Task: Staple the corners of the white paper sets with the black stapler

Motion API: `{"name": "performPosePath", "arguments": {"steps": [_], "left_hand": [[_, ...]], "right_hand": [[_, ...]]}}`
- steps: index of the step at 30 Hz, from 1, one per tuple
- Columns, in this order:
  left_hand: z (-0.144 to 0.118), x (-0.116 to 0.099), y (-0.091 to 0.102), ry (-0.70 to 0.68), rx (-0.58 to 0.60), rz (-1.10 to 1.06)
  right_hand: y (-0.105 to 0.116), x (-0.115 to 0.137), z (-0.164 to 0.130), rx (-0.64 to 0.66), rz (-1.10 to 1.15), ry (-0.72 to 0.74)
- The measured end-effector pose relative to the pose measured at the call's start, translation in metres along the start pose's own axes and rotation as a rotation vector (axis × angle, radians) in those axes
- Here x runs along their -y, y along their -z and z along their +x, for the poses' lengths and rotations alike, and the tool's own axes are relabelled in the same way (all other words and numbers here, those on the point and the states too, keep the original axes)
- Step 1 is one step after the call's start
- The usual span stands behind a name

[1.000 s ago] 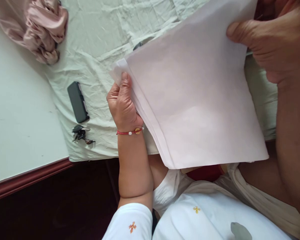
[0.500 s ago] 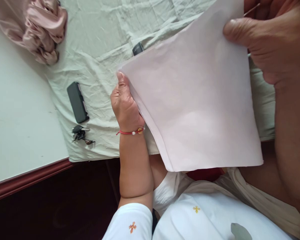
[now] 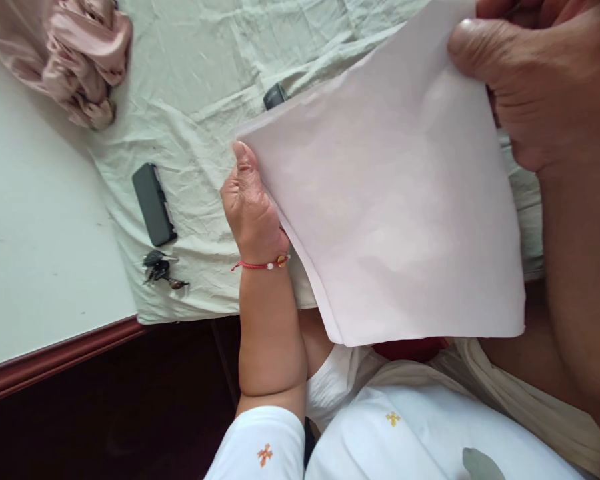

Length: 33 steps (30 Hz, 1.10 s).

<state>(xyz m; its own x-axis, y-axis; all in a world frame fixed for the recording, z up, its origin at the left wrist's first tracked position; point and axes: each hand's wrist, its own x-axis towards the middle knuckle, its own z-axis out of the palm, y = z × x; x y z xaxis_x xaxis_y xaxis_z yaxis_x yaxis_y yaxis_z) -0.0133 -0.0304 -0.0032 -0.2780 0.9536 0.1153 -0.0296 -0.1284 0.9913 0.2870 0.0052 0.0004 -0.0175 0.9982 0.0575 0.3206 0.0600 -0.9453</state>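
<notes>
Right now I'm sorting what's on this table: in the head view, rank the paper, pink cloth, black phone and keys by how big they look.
1. paper, though it is held nearest the camera, which inflates it
2. pink cloth, partly cut off
3. black phone
4. keys

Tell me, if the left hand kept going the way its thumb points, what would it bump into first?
The left hand points its thumb up along the edge of the paper stack toward a small dark object on the pale cloth. That object probably comes first, though depth is unclear.
</notes>
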Motion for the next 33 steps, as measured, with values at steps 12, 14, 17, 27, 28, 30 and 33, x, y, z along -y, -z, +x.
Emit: {"name": "performPosePath", "arguments": {"steps": [12, 14, 17, 27, 28, 30, 33], "left_hand": [[-0.006, -0.011, -0.015, 0.027, -0.054, -0.006], [-0.006, -0.011, -0.016, 0.021, -0.038, 0.004], [-0.006, -0.012, -0.017, 0.020, -0.024, -0.010], [-0.008, -0.014, -0.015, 0.007, -0.124, 0.260], [-0.007, -0.013, -0.014, -0.008, -0.118, 0.264], [-0.006, -0.012, -0.012, -0.023, -0.110, 0.253], [-0.004, -0.014, -0.012, -0.012, -0.125, 0.258]], "right_hand": [[-0.010, 0.027, -0.006, 0.009, -0.090, -0.008], [-0.010, 0.028, -0.007, 0.007, -0.106, -0.006], [-0.011, 0.033, -0.009, -0.023, -0.115, -0.039], [-0.018, 0.056, -0.008, -0.019, -0.095, -0.189], [-0.017, 0.054, -0.008, -0.003, -0.113, -0.176], [-0.015, 0.052, -0.008, 0.025, -0.171, -0.195], [-0.011, 0.046, -0.006, 0.052, -0.186, -0.245]]}}
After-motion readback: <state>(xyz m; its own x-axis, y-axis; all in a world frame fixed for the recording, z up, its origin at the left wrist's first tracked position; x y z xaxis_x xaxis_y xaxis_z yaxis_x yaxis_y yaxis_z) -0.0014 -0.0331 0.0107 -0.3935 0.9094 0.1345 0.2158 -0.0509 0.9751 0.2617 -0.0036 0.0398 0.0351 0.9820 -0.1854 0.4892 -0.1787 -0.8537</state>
